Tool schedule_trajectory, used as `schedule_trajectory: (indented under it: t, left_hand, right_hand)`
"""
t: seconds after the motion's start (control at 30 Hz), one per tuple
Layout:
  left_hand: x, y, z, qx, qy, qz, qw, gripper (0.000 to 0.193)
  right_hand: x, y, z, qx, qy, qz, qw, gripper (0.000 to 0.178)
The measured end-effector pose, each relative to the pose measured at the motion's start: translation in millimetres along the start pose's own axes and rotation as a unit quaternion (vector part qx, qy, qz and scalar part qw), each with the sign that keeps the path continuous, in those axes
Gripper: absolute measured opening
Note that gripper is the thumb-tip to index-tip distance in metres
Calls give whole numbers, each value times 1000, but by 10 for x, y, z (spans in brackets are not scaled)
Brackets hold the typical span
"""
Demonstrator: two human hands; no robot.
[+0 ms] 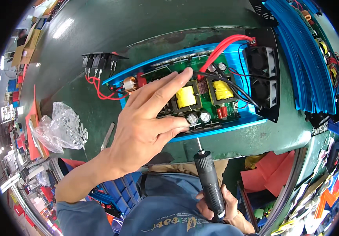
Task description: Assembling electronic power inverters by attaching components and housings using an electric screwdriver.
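"Blue aluminium heatsink housing (pixel 224 129), logged first. Location?"

"On the green bench (pixel 177 15), directly before the person, open side up. A green circuit board (pixel 207 107) with yellow-wound transformers (pixel 186 96) lay inside."

"Grip?"

"Right hand (pixel 230 206) wrapped around a black power screwdriver (pixel 209 177), its bit pointing at the housing's near wall; contact at the tip unconfirmed. Left hand (pixel 142 122) lay across the board, fingers extended, thumb and forefinger close together by that wall. Could not tell whether they pinched anything."

"Progress?"

"Done, as far as seen: board inside the housing; black fan panel (pixel 270 76) standing at the right end, thick red leads (pixel 220 51) arching from it over the board. Judged outstanding: the black panel, apparently a socket panel (pixel 102 61), lay apart from the left end, trailing red wires (pixel 98 88); the top was uncovered."

"Near-wall fasteners?"

"Could not be counted; the left hand hid part of that edge."
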State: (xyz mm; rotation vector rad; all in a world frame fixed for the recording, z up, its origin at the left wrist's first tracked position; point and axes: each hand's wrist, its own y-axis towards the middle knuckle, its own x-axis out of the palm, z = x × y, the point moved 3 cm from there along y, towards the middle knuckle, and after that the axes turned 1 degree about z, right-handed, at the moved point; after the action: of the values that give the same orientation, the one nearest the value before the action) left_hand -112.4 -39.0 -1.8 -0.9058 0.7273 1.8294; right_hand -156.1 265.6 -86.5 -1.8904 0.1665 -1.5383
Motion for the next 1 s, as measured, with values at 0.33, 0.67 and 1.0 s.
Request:
schedule_trajectory:
  t: [0.33, 0.67, 1.0]
  left_hand:
    - [-34, 28, 30, -7, -30, -51, 998, 18]
    - [-65, -60, 254, 36, 17, -152, 988, 34]
    - [147, -188, 121, 144, 54, -1, 988, 27]
  right_hand:
    - [127, 46, -40, -44, -121, 76, 989, 102]
    - [27, 1, -44, -77, -176, 67, 979, 98]
    - [19, 113, 47, -102, -153, 123, 975, 96]
